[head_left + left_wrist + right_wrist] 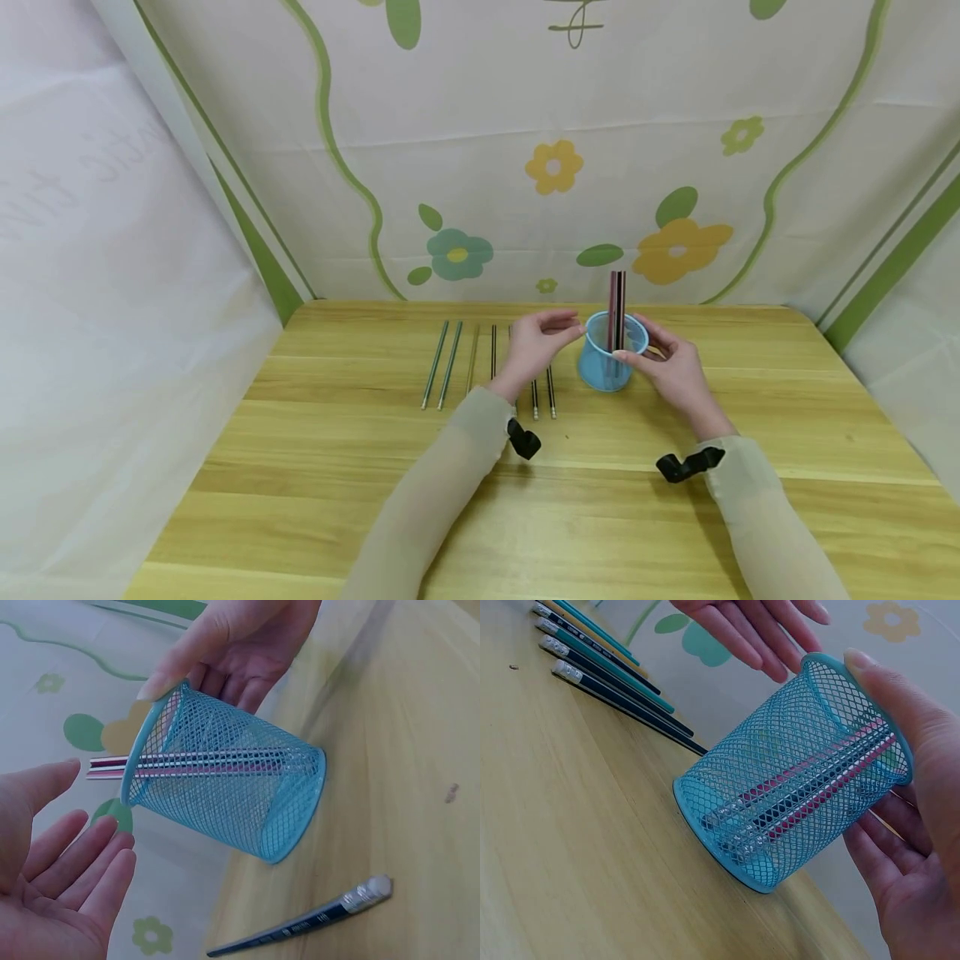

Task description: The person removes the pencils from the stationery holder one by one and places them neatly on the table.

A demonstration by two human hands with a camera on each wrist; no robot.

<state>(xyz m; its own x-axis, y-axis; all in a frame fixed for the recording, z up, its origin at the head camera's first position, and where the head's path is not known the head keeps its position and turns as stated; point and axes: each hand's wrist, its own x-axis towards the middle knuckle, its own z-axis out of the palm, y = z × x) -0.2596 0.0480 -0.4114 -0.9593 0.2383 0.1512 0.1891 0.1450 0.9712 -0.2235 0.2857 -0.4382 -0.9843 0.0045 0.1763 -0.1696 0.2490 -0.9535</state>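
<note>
A blue mesh pencil cup [604, 368] stands on the table, with several pencils [617, 312] upright inside, red and black ones among them. The right hand [678, 375] holds the cup's right side, its thumb on the rim [900, 742] and its other fingers around the far side. At the cup's left is the left hand [531, 346], fingers extended and apart from the pencils; the left wrist view shows its palm [60, 885] facing the cup with nothing held.
Left of the cup, several pencils lie side by side on the wooden table [300, 483]: two teal ones [442, 367], a yellow one [472, 358] and dark ones [551, 392]. The left hand and forearm partly cover the row. A patterned cloth [450, 100] hangs behind the table.
</note>
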